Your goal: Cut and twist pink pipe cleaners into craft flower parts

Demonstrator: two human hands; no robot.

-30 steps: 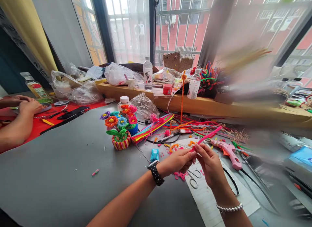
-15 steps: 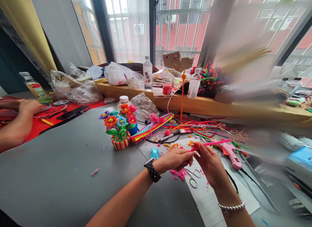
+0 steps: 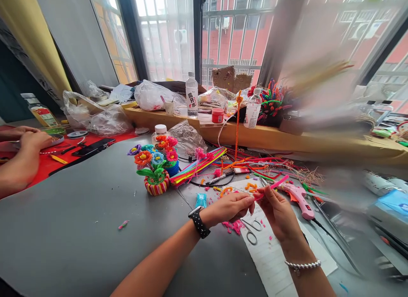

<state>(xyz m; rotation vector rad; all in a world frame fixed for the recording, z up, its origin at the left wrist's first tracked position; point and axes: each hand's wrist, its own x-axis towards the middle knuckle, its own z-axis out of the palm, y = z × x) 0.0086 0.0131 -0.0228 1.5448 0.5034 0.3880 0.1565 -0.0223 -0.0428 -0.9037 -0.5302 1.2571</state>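
Between my two hands is a pink pipe cleaner (image 3: 279, 183), its free end pointing up and right. My left hand (image 3: 234, 207), with a dark watch on the wrist, pinches the near end. The fingertips of my right hand (image 3: 276, 209) close on the same strip just beside it. Below the hands lie small scissors (image 3: 251, 232) and pink fuzzy scraps (image 3: 234, 227) on a paper sheet (image 3: 270, 263). To the left stands a striped pot (image 3: 157, 184) with colourful pipe-cleaner flowers (image 3: 157, 158). A bundle of coloured pipe cleaners (image 3: 200, 167) rests behind the hands.
A pink glue gun (image 3: 298, 197) with a cord lies right of my hands. Behind, a ledge (image 3: 178, 121) holds water bottles (image 3: 191, 96) and a red jar (image 3: 217, 115). At far left another person's hands (image 3: 33, 139) work over a red cloth. The right side is blurred.
The pipe cleaner's free end has tilted upward and shows shorter beyond my right fingers. My hands stay close together in nearly the same place.
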